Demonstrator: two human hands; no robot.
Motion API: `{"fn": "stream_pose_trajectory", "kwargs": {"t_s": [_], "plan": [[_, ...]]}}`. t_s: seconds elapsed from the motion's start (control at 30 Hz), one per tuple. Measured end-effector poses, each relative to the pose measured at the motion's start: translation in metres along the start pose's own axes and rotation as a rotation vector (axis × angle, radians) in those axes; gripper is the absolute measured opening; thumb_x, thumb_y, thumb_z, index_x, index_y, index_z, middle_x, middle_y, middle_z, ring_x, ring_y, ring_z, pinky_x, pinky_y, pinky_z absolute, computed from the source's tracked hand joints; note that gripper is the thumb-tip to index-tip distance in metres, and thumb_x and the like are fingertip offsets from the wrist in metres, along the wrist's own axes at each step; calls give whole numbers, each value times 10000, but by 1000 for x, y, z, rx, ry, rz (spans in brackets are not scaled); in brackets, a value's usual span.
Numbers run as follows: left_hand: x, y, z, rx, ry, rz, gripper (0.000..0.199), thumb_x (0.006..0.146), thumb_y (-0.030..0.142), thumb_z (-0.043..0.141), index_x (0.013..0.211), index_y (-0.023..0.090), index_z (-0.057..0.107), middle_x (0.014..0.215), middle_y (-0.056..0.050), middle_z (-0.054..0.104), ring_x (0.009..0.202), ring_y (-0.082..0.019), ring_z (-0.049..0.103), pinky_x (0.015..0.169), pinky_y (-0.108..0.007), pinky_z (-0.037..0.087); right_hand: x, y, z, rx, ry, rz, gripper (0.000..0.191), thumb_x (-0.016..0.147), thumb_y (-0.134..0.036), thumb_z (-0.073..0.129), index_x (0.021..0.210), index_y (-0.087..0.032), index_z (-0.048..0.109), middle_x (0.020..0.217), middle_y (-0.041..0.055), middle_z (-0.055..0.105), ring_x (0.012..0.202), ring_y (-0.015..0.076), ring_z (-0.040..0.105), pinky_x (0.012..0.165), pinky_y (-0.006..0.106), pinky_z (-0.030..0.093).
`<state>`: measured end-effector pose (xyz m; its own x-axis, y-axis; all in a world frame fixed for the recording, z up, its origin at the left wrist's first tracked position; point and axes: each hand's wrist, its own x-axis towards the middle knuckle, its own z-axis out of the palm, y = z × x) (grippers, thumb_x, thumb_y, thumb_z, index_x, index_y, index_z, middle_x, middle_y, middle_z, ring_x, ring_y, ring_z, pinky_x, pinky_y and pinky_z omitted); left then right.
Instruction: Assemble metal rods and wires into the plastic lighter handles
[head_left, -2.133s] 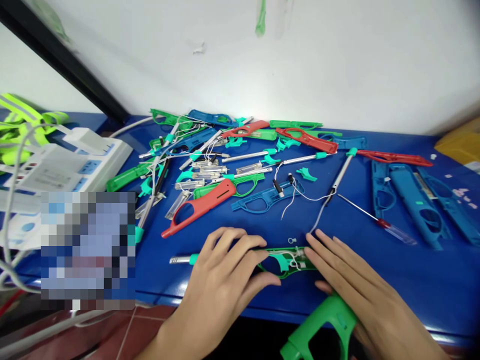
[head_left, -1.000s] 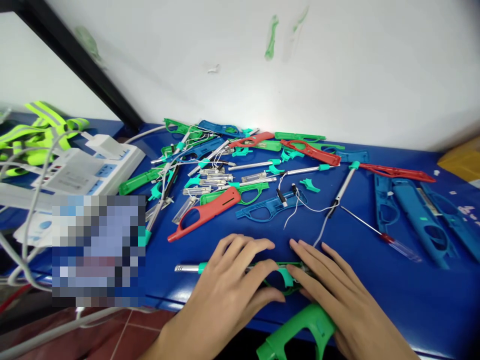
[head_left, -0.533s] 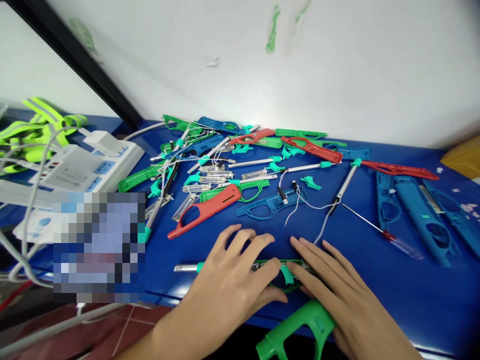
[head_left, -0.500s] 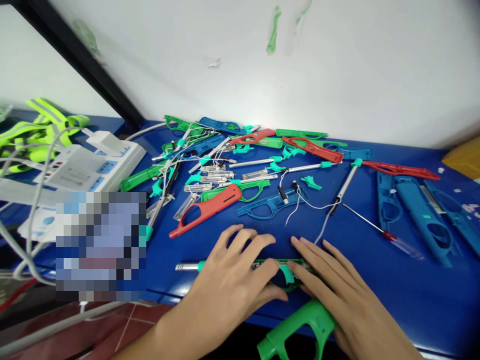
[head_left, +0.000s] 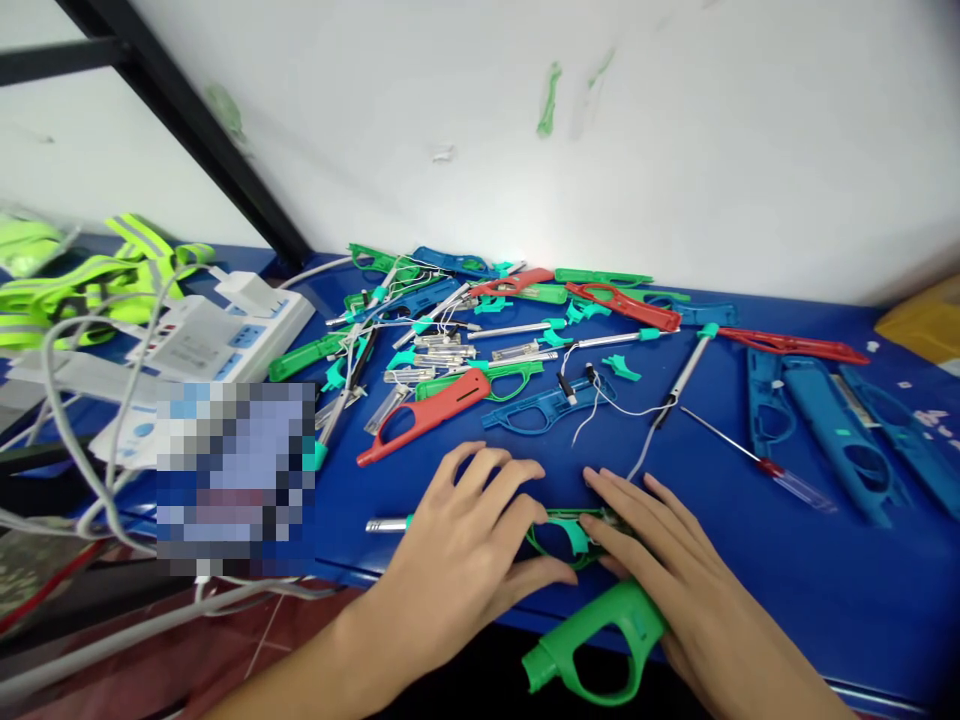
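A gas lighter with its green casing open [head_left: 559, 540] lies along the near edge of the blue table, its metal tube [head_left: 386, 525] pointing left and a teal trigger [head_left: 579, 538] showing at the grip. My left hand [head_left: 465, 550] bends over the middle of it, thumb and fingers around the casing and covering the inner parts. My right hand [head_left: 667, 560] reaches over the handle end, fingers long and nearly straight. Beneath that palm, a second green casing half [head_left: 600, 640] is held, sticking out past the table edge; its far end is hidden.
Loose lighter parts are heaped behind: a red casing half [head_left: 427, 415], a blue half [head_left: 551, 405] and metal tubes [head_left: 517, 328]. A screwdriver [head_left: 772, 467] and blue casings [head_left: 847, 435] lie right. A white power strip [head_left: 281, 335] with cables stands left.
The camera view has shifted slightly, so the table things sit a little further right on the left side. Both hands keep nearly the same place; the lower green half looks turned a little flatter.
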<state>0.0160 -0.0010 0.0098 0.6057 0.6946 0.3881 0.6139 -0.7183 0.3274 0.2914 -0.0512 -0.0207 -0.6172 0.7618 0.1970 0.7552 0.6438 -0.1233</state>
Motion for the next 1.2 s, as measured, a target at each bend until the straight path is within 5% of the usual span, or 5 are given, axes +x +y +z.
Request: {"fn": "stream_pose_trajectory", "kwargs": {"t_s": [0.4, 0.6, 0.73, 1.03, 1.2], "plan": [[-8, 3, 4, 64, 101, 21, 310, 1043, 461, 757, 1135, 166, 730, 1327, -85, 794, 1169, -308, 705, 1096, -536, 486, -7, -3, -12, 22, 145, 25, 799, 1070, -80, 508, 1792, -283, 234, 1770, 136, 454, 1639, 341, 439, 1324, 665, 380], [-12, 0, -2, -69, 146, -12, 420, 1027, 533, 748, 1253, 186, 675, 1319, -71, 796, 1156, -268, 709, 1121, -479, 453, -31, 0, -18, 161, 389, 339, 535, 1082, -374, 649, 1596, -315, 514, 870, 8, 721, 656, 196, 748, 573, 277, 619], [-18, -7, -4, -185, 211, -93, 566, 1009, 550, 762, 1417, 191, 606, 1335, -91, 773, 1245, -259, 680, 1114, -429, 484, -22, 0, -27, 201, 393, 331, 651, 1067, -764, 450, 1443, -237, 519, 1063, 97, 732, 789, 266, 783, 630, 373, 657], [-25, -9, -1, -164, 295, -133, 303, 1125, 79, 564, 1391, 202, 642, 1286, -53, 783, 1197, -218, 644, 1109, -398, 461, 23, 0, -20, -45, 337, 80, 334, 1158, -429, 525, 1362, -177, 606, 1159, 118, 758, 1032, 253, 747, 887, 393, 602], [-24, -8, -4, -246, 182, -151, 237, 1127, 221, 644, 1361, 210, 679, 1314, -51, 775, 1220, -230, 632, 1108, -401, 452, 26, -1, -17, -21, 293, 44, 332, 1162, -380, 534, 1402, -178, 641, 1229, 110, 734, 1105, 240, 693, 986, 387, 521]]}}
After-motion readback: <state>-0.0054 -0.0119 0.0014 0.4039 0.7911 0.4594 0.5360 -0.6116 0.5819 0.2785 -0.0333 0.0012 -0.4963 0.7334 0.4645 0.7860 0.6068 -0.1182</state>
